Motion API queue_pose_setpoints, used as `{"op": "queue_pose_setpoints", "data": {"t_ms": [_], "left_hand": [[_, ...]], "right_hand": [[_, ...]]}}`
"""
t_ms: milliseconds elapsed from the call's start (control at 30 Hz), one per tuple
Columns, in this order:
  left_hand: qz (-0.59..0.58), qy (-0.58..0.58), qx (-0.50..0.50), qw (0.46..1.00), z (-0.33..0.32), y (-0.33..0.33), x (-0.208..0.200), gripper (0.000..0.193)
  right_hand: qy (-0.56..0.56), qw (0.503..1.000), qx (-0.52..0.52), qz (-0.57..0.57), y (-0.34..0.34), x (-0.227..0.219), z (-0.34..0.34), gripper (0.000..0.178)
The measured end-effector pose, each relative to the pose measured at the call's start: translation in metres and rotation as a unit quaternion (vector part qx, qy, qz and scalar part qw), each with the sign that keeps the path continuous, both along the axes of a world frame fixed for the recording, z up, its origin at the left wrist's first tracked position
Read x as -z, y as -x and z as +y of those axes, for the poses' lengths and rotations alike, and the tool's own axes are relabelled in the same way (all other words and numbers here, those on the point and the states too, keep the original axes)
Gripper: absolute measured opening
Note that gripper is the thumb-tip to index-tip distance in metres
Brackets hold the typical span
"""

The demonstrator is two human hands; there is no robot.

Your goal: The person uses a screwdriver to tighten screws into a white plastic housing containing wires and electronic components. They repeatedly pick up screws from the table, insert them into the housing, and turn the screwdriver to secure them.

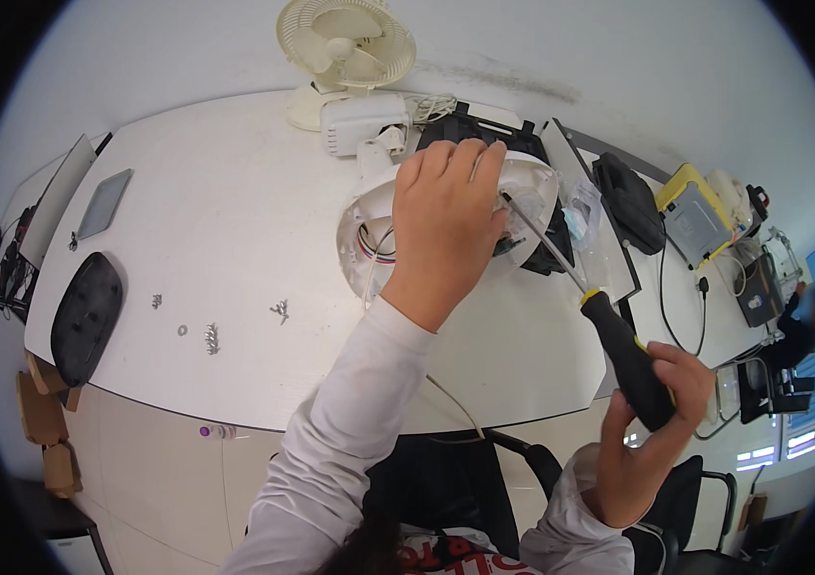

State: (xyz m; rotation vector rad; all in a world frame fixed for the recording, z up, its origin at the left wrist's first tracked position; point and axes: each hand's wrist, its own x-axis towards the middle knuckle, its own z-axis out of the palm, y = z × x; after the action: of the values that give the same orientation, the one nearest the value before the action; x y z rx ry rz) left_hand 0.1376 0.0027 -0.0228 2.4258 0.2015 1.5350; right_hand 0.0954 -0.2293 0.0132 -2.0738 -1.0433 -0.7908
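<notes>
My left hand [451, 216] lies palm down over the white shell [537, 182], its fingers side by side and only narrowly parted, reaching to the shell's far rim. Their undersides are hidden, so I cannot tell whether they grip that rim or just rest on it. The shell sits right under this hand, on the right half of the desk [235, 220], closer to the far edge than the near one; it shows on both sides of my fingers, with coloured wires [366, 245] inside its left part.

My right hand [657, 402], beyond the desk's near right corner, has thumb and fingers closed around the butt of a black screwdriver [623, 355]. Its shaft slants up and left into the shell, the tip just beside my left thumb; I cannot tell what the tip touches.

Behind the shell, by the far edge, are a black case [470, 125] and a cream fan [340, 48]. Small screws [212, 338] lie in clusters toward the near edge, left of my left forearm, and a black base plate [86, 316] lies at the near left corner.
</notes>
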Motion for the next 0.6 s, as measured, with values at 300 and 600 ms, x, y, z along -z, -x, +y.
{"op": "queue_pose_setpoints", "data": {"t_ms": [300, 600], "left_hand": [[0.001, 0.005, -0.006, 1.000, 0.000, -0.001, -0.002, 0.059], [0.003, -0.001, -0.008, 1.000, 0.002, 0.002, 0.000, 0.059]], "right_hand": [[-0.008, 0.991, 0.130, 0.033, -0.009, 0.000, -0.004, 0.048], [0.040, 0.998, 0.040, -0.037, 0.010, -0.008, 0.007, 0.046]]}}
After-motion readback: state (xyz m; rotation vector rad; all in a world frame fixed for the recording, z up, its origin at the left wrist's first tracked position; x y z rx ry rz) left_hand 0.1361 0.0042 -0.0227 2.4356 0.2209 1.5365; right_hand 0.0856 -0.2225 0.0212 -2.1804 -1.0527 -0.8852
